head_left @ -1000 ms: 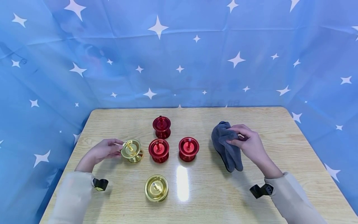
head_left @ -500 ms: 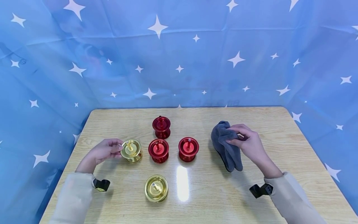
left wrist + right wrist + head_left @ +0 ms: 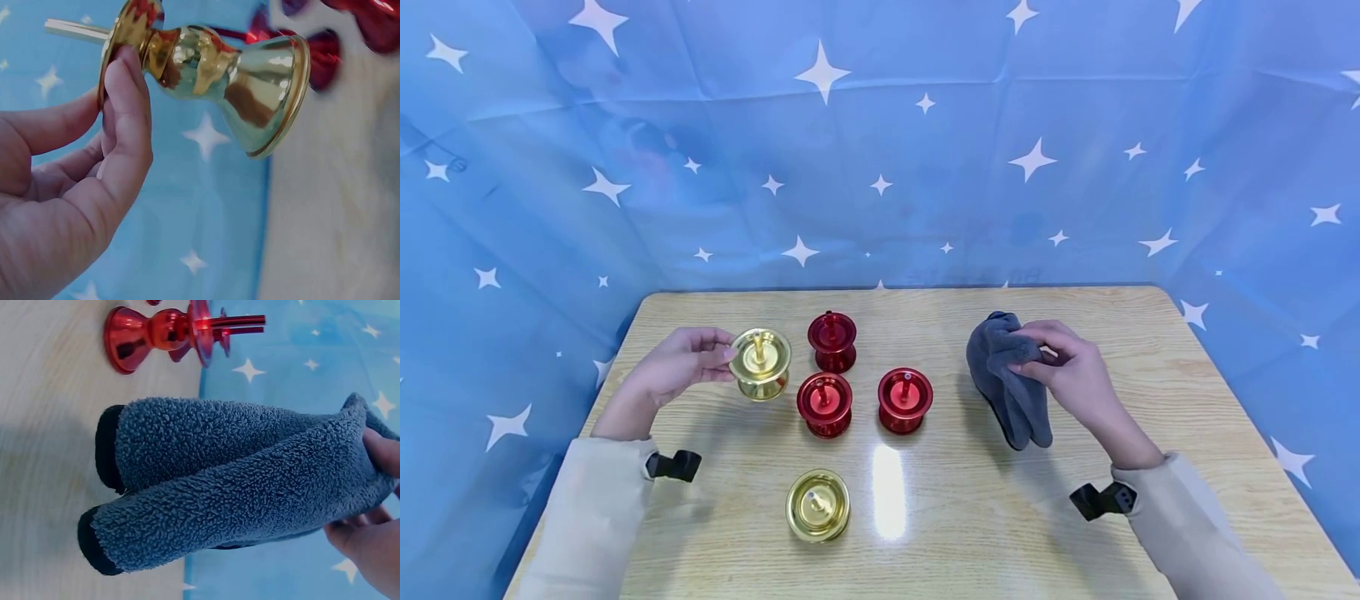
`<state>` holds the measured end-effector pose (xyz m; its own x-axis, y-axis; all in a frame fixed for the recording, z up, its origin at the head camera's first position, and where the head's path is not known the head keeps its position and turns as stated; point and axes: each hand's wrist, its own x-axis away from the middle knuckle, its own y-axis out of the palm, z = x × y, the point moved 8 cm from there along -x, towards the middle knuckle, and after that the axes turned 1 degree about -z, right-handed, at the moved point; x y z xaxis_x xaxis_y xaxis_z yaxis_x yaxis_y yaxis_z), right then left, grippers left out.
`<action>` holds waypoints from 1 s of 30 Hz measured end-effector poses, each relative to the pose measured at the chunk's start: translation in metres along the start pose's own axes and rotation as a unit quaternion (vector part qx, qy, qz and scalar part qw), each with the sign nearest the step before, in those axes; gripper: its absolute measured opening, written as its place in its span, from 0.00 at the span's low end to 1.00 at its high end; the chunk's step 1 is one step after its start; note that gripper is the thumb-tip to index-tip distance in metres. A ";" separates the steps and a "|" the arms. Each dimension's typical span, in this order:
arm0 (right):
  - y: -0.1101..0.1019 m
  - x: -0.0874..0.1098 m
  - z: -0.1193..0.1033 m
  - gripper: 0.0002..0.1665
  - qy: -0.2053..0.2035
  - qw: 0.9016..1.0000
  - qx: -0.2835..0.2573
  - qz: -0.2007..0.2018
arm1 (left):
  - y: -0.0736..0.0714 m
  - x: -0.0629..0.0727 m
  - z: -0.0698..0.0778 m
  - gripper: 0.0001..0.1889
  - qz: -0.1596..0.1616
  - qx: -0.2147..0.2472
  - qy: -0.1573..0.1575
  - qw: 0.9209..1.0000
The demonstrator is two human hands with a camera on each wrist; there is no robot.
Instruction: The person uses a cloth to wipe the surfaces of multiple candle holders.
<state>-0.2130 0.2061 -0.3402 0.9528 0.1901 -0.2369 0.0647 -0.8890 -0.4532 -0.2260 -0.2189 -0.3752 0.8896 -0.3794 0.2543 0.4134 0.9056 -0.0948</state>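
My left hand (image 3: pixel 681 367) pinches the rim of a gold candle holder (image 3: pixel 762 367) between thumb and fingers. In the left wrist view this gold candle holder (image 3: pixel 194 62) shows a flared foot, a rounded stem, a dish and a thin peg, and it is held off the table. On the right, my right hand (image 3: pixel 1071 371) grips the upper part of a folded dark grey cloth (image 3: pixel 1011 383), which hangs down from the fingers. The right wrist view shows the fluffy cloth (image 3: pixel 237 481) with black edging, its lower end apart from the table.
Three red candle holders stand mid-table: one at the back (image 3: pixel 832 342), one in front of it (image 3: pixel 824 406) and one to the right (image 3: pixel 906 402). A second gold candle holder (image 3: pixel 818 506) stands nearer the front. Behind the wooden table (image 3: pixel 970 533) hangs a blue star-patterned backdrop (image 3: pixel 880 142).
My left fingers have closed on the gold candle holder's rim and lifted it up off the table, slightly toward the back. The right hand and cloth have risen very slightly.
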 end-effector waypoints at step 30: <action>0.029 -0.023 -0.100 0.20 -0.137 0.990 -0.003 -0.015 | 0.151 -0.046 0.113 0.12 0.005 -0.030 0.046 0.998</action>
<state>-0.2035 0.1345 -0.2615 0.8342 0.3221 -0.4477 0.0952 -0.8837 -0.4583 -0.2264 -0.0428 -0.2928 0.9069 -0.3879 0.1645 0.4121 0.8979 -0.1549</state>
